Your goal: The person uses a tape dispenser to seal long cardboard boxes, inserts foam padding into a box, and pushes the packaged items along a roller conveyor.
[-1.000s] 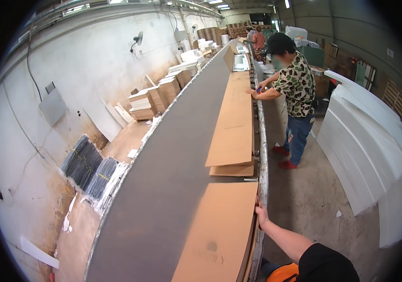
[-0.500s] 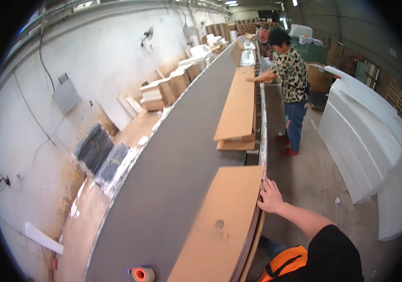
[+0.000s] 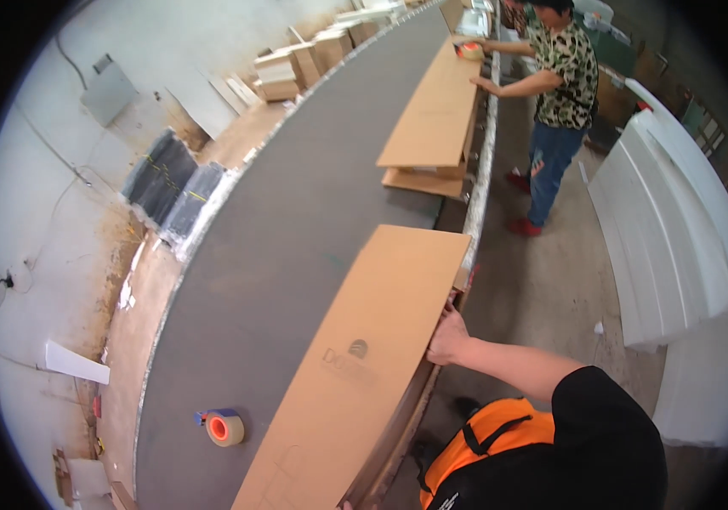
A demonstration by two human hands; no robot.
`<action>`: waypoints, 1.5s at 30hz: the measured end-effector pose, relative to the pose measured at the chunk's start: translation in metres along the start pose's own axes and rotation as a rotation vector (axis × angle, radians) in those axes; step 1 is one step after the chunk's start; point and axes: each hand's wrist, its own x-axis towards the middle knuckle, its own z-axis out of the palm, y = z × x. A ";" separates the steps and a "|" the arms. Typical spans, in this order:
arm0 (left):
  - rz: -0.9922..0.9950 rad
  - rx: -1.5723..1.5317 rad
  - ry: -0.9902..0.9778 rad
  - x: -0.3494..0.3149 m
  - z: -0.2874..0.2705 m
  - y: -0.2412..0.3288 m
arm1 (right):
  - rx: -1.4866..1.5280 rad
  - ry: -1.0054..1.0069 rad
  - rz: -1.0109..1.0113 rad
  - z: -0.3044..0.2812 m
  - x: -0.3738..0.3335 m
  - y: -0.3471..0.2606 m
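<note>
A long brown cardboard box [image 3: 364, 314] lies along the near right side of a grey conveyor belt [image 3: 236, 280], its top panel lifted slightly from the side wall. My right hand [image 3: 447, 336] grips the box's right edge near its far end, the fingers curled in under the top panel and partly hidden. At the bottom edge of the picture, a sliver of skin by the box may be my left hand [image 3: 347, 506]; its fingers cannot be made out. A tape roll on a blue-handled dispenser [image 3: 224, 427] rests on the belt left of the box.
Farther along the belt lies another long cardboard box [image 3: 432, 119], where a co-worker [image 3: 564, 93] in a camouflage shirt holds a tape dispenser [image 3: 469, 51]. White foam sheets [image 3: 670, 238] stand on the right. Stacked boards [image 3: 283, 72] and dark wrapped packs [image 3: 164, 183] line the left wall.
My view has tilted down and my right hand has gone from resting on the box's edge to curling under its panel. The co-worker now holds a tape dispenser over the far box.
</note>
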 end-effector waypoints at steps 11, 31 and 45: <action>-0.241 0.223 -0.661 -0.019 0.014 -0.045 | 0.138 0.057 0.055 -0.004 0.031 -0.029; -0.524 -0.462 -0.898 0.025 0.025 -0.067 | -0.001 -0.213 -0.149 -0.038 0.027 -0.049; -0.314 -0.024 -1.062 0.034 0.013 -0.055 | 0.473 -0.681 -0.429 0.028 0.005 -0.146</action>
